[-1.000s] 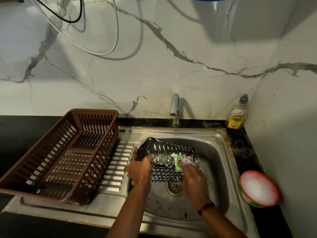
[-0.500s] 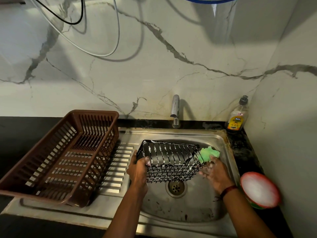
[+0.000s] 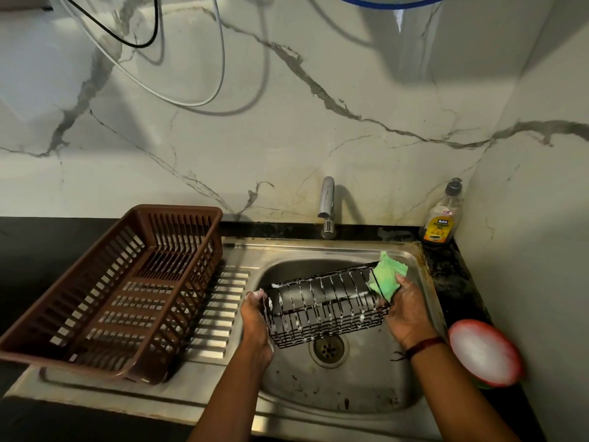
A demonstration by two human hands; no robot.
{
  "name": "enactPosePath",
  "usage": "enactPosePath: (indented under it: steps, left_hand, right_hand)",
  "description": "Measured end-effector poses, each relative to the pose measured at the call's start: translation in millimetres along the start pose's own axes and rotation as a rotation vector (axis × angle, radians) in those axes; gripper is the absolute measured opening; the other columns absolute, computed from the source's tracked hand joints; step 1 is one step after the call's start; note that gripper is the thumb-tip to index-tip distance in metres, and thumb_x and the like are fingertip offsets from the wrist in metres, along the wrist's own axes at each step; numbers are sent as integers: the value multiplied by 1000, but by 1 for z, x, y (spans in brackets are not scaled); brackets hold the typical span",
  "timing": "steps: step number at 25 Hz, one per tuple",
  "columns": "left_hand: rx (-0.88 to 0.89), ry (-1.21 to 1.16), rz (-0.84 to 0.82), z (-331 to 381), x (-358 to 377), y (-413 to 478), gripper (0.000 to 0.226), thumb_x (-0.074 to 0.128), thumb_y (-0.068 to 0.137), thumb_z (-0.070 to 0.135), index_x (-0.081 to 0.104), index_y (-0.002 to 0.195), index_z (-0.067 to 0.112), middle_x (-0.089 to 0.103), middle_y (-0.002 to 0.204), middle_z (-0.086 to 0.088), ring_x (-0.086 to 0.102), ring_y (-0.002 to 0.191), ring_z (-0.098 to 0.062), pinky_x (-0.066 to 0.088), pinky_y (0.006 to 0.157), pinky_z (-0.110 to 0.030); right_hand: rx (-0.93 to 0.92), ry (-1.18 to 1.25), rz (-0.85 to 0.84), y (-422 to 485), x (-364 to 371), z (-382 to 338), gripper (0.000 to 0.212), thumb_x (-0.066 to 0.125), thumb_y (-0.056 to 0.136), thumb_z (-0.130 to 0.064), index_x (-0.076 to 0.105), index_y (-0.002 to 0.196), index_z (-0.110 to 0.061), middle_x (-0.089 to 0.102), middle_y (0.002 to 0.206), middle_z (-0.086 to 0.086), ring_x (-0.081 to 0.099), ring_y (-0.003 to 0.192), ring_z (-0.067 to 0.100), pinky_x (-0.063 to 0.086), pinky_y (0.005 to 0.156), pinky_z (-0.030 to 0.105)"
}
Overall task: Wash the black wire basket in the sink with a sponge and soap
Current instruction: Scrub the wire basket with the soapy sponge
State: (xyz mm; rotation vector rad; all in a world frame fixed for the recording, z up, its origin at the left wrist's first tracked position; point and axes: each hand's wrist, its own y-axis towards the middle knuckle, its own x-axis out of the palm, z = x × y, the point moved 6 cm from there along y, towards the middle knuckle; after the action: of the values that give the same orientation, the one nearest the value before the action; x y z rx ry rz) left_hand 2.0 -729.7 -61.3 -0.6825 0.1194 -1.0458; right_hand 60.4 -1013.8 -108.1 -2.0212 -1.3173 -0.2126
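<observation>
The black wire basket (image 3: 325,306), streaked with white suds, is tilted on its side above the steel sink (image 3: 347,390), over the drain. My left hand (image 3: 255,317) grips the basket's left end, fingers foamy. My right hand (image 3: 406,309) holds a green sponge (image 3: 387,275) pressed against the basket's right end, and its fingers also touch the basket's lower right corner. A bottle of dishwash gel (image 3: 441,218) stands on the counter in the back right corner.
A brown plastic dish rack (image 3: 105,301) sits on the sink's drainboard at the left. The tap (image 3: 326,207) is behind the sink, with no water running. A red-rimmed bowl of white foam (image 3: 484,352) sits on the dark counter at the right.
My right hand carried the sponge from the basket's middle to its right end. The basket has been turned and tilted, its right end now raised. My left hand kept its hold.
</observation>
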Motion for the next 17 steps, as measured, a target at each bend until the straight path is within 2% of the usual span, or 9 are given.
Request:
enactPosePath:
  steps: [1,3,4,5,7,8,10,12,17]
  left_hand:
    - [14,28,0,3,1,-4,59,44,95,42,60,129,-4,71,117,-30,68,83,-33,56,65,-37]
    - [12,117,-14,3,5,-6,36,42,105,35,64,108,7,70,99,-21,62,81,-29,48,65,-34]
    - [2,162,-11,3,9,-7,27,45,105,33,62,99,13,67,97,-16,60,84,-27,46,68,-34]
    - [-15,206,-11,1,13,-7,24,50,102,36,61,99,15,66,106,-15,59,92,-27,47,76,-35]
    - [-9,348,-84,-7,21,0,47,63,91,44,60,126,14,59,139,-14,56,118,-29,47,100,-44]
    - [-5,424,-113,-13,25,-1,58,68,91,41,52,141,16,53,148,-11,53,127,-30,45,107,-47]
    - [-3,507,-124,-27,31,-5,73,73,94,32,37,156,20,46,155,-10,50,135,-30,43,111,-42]
    - [15,562,-134,-34,40,-15,83,77,91,34,31,160,21,44,158,-12,49,138,-29,43,106,-34]
    - [20,680,-49,-50,43,-4,105,81,80,54,25,163,24,29,168,-15,35,151,-34,38,119,-45]
  right_hand:
    - [-13,-30,-3,1,3,0,35,40,100,-27,57,126,-12,73,92,4,65,67,15,45,44,21]
    - [-58,-124,-1,-2,9,1,39,42,99,-29,55,131,-11,70,104,9,63,74,17,45,46,21]
    - [-79,-165,-7,-4,12,2,39,44,99,-31,56,131,-12,69,108,11,62,76,17,46,46,19]
    - [-96,-200,-19,-7,16,3,38,44,100,-32,56,131,-13,69,111,11,63,79,16,47,47,18]
    - [-134,-265,-46,-13,24,4,35,45,101,-33,57,129,-16,69,116,10,66,87,16,51,58,20]
    - [-148,-287,-50,-15,27,3,33,46,101,-32,58,128,-18,68,119,10,67,95,19,54,69,26]
    - [-174,-318,-52,-21,32,0,26,48,101,-32,61,122,-24,68,121,8,66,108,23,52,91,42]
    - [-178,-362,-66,-27,37,0,25,47,100,-35,61,120,-27,68,121,3,64,112,22,47,101,49]
    - [-150,-358,-132,-66,62,-2,31,46,102,-28,56,131,-23,66,121,-1,63,109,14,49,78,27]
